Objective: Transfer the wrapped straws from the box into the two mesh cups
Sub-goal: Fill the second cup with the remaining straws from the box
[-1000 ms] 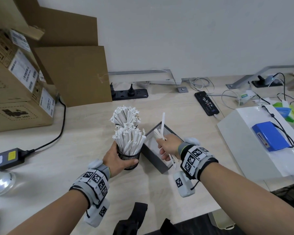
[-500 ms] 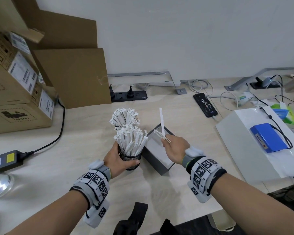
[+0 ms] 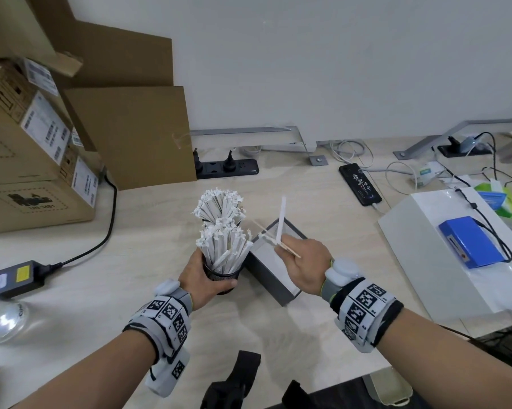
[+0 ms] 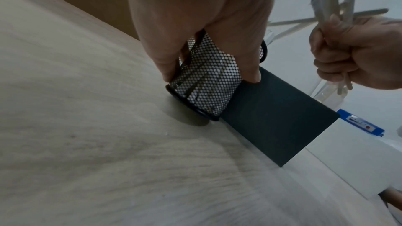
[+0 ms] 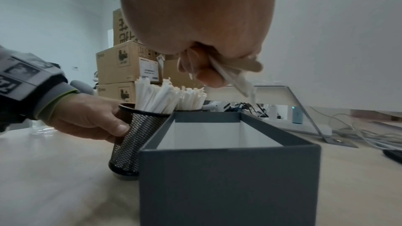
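My left hand (image 3: pixel 203 278) grips the near black mesh cup (image 3: pixel 222 274) (image 4: pixel 206 78) (image 5: pixel 135 137), which is tilted and packed with white wrapped straws (image 3: pixel 224 246). A second cup of wrapped straws (image 3: pixel 219 206) stands just behind it. To the right sits the grey open box (image 3: pixel 274 268) (image 5: pixel 228 169); the part of its white inside that shows holds nothing. My right hand (image 3: pixel 302 262) (image 4: pixel 356 54) hovers over the box and pinches a few wrapped straws (image 3: pixel 280 219) (image 5: pixel 234 76); one sticks upward.
Stacked cardboard boxes (image 3: pixel 27 160) stand at the left, with a power adapter (image 3: pixel 10 277) and its cable. A power strip (image 3: pixel 226 168) and a phone (image 3: pixel 359 184) lie at the back. A white box (image 3: pixel 420 261) with a blue pack (image 3: pixel 473 242) sits right.
My right hand has risen out of the grey box with a few straws and shifted slightly left toward the near cup. The left hand keeps hold of the cup.
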`<state>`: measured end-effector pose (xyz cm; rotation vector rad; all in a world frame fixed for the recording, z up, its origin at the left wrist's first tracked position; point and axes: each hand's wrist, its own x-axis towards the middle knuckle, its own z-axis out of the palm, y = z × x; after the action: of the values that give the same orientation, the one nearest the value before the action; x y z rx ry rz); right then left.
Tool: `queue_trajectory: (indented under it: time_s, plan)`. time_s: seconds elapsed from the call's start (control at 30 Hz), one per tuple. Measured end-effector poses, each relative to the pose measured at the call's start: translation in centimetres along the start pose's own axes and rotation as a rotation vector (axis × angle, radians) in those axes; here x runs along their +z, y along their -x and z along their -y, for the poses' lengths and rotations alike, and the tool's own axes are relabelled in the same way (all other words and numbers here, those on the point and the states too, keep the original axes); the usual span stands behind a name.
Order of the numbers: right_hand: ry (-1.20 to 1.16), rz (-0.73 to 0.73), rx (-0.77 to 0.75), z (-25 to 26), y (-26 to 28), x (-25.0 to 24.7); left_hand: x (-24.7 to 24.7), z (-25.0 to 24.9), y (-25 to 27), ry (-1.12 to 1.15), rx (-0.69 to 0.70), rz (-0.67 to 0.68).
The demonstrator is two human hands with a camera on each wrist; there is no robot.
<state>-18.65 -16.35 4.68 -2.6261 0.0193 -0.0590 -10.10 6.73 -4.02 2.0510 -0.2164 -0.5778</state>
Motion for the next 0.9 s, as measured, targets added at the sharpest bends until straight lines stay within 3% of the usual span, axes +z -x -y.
queue_trajectory:
  time_s: [0.23,0.37,0.5,0.6,0.73,0.8,0.9]
  plan:
    - [0.044,0.026,-0.131,2.3,-0.5,1.9,-0.9,0.9,0.5,-0.005,-0.026,0.045]
    - [0.034,0.020,-0.172,3.1,-0.7,2.1,-2.5,0.9,0.6,0.020,0.108,0.030]
    - [-0.011,0.008,-0.153,3.8,-1.6,2.0,-3.8,-0.7,1.3,-0.047,0.195,-0.112]
    - [-0.039,0.001,-0.164,4.1,-2.3,1.9,-4.3,-2.7,1.3,-0.032,0.349,-0.218]
    - [-0.053,0.047,-0.224,4.5,-2.8,2.2,-5.2,-4.5,0.4,-0.271,0.656,-0.278]
    - [-0.083,0.055,-0.248,4.7,-3.1,2.1,-5.5,-4.9,-0.1,-0.405,0.730,-0.247]
    - [-0.140,0.037,-0.246,5.3,-3.8,1.8,-5.8,-5.5,-0.2,-0.435,0.745,-0.258]
